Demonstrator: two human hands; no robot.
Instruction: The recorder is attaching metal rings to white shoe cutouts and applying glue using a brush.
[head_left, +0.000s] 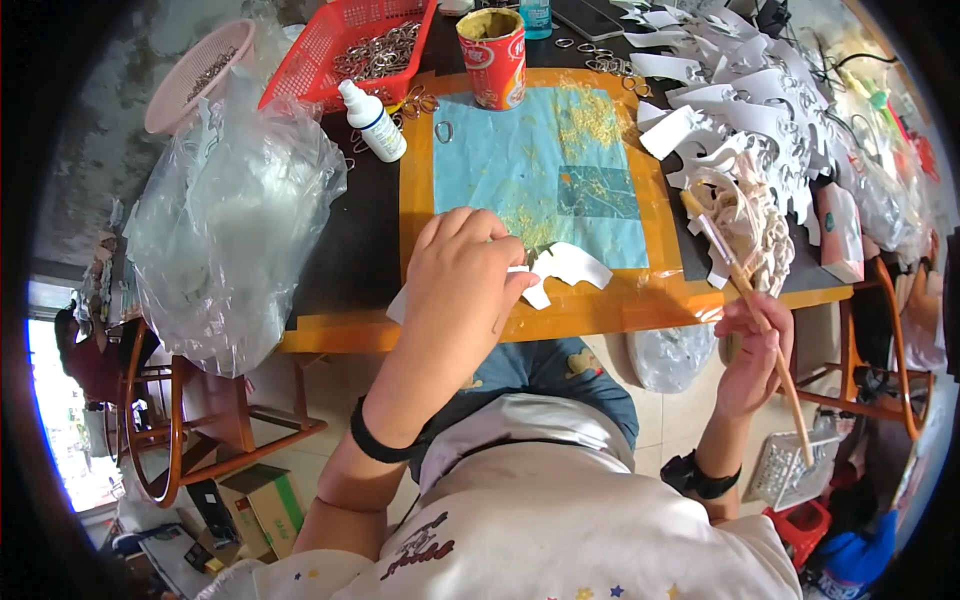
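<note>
My left hand point(462, 290) presses a white paper cutout point(566, 268) against the near edge of the orange table point(600, 312), fingers curled over it. The cutout pokes out to the right of the hand, lying partly on a light blue sheet point(530, 160) smeared with yellow glue. My right hand point(752, 350) is off the table's front right corner, gripping a thin wooden-handled brush point(745, 285) that points up and away toward a heap of white cutouts point(740, 110).
A red tin can point(493, 57) and a white squeeze bottle point(372, 120) stand at the back. A red basket of metal rings point(350, 50), a pink basket point(195, 75) and a large clear plastic bag point(235, 220) are at left. Wooden chairs flank the table.
</note>
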